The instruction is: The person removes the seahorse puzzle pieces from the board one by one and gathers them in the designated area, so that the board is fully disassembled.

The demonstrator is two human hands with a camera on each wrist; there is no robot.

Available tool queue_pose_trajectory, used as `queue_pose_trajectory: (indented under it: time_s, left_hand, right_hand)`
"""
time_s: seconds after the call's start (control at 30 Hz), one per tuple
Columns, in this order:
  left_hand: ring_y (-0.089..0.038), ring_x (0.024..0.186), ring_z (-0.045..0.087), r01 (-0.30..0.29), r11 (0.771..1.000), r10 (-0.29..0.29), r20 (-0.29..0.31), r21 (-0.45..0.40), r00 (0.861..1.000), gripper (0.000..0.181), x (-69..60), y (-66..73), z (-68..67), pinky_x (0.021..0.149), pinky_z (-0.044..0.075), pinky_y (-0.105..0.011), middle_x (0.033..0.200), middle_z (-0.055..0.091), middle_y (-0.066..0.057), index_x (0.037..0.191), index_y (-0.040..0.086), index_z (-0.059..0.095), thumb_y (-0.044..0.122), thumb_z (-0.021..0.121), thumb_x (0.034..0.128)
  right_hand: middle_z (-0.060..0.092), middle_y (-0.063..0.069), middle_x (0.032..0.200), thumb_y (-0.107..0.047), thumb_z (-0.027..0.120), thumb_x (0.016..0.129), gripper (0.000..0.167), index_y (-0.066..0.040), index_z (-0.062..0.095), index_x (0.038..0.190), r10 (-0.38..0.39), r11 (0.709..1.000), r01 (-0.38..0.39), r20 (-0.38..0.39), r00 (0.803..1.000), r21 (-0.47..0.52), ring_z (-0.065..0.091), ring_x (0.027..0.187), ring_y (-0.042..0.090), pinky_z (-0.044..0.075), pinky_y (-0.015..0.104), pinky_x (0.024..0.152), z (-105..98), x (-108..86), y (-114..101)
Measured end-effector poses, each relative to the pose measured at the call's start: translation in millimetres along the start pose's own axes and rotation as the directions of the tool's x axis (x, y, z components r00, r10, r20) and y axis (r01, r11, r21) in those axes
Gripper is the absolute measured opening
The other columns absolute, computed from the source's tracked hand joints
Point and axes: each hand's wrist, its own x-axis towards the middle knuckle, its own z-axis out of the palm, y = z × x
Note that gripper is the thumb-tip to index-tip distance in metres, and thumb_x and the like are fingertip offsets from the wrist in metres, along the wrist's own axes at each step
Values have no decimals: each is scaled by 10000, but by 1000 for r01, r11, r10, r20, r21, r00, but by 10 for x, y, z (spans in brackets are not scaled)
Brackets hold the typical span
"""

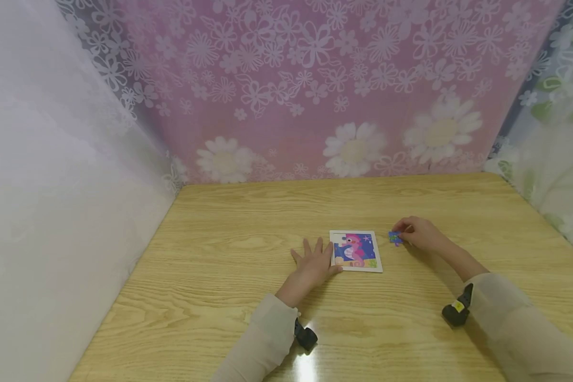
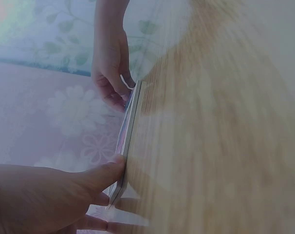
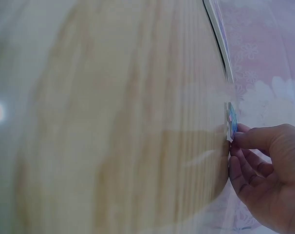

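Observation:
A small jigsaw puzzle with a pink seahorse on blue lies in a white-rimmed tray on the table. My left hand rests at the tray's left side with fingers spread, its thumb touching the near edge. To the right of the tray, my right hand pinches a small blue and green puzzle piece between thumb and fingers, low over the wood. The right wrist view shows this puzzle piece nearly edge-on at the fingertips. A pale notch shows at the picture's upper left.
The wood-grain table stretches around the tray on all sides. A pink floral curtain hangs behind it, with a white sheet on the left and a leaf-patterned one on the right. Each wrist wears a black camera.

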Motion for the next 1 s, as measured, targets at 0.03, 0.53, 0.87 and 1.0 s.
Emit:
queue_pose_trajectory:
  time_s: [0.03,0.53,0.87,1.0]
  left_hand:
    - [-449,1322,114,-1,1000,1,-1,0,1000,672,0,-1,0,929,185,-678,1488,209,-119,1454,186,292,528,445,897]
    - [-448,1323,109,-3,1000,3,1,8,1000,676,5,-5,-7,931,184,-677,1490,204,-117,1456,192,285,535,444,895]
    - [-450,1321,116,-4,1000,4,-2,13,1000,683,5,-8,-7,929,192,-676,1488,211,-113,1453,194,293,543,449,887]
    - [-449,1321,118,-4,1000,4,0,14,1000,689,7,-12,-3,930,194,-674,1489,208,-112,1456,193,287,546,446,886]
  right_hand:
    - [592,120,874,55,563,854,107,41,625,940,0,1000,0,0,1000,-2,572,839,348,468,305,564,1,2,-1]
    - [570,144,885,75,577,838,100,54,627,923,-5,1000,5,-7,1000,-9,565,829,348,466,297,565,20,18,-1]
    - [584,155,904,52,562,847,113,49,622,943,10,1000,-10,-1,1000,-21,567,838,354,461,318,573,0,15,-15]
    - [596,138,899,40,567,853,109,39,627,945,0,999,0,-4,1000,-49,570,850,359,473,378,633,-16,11,-45]
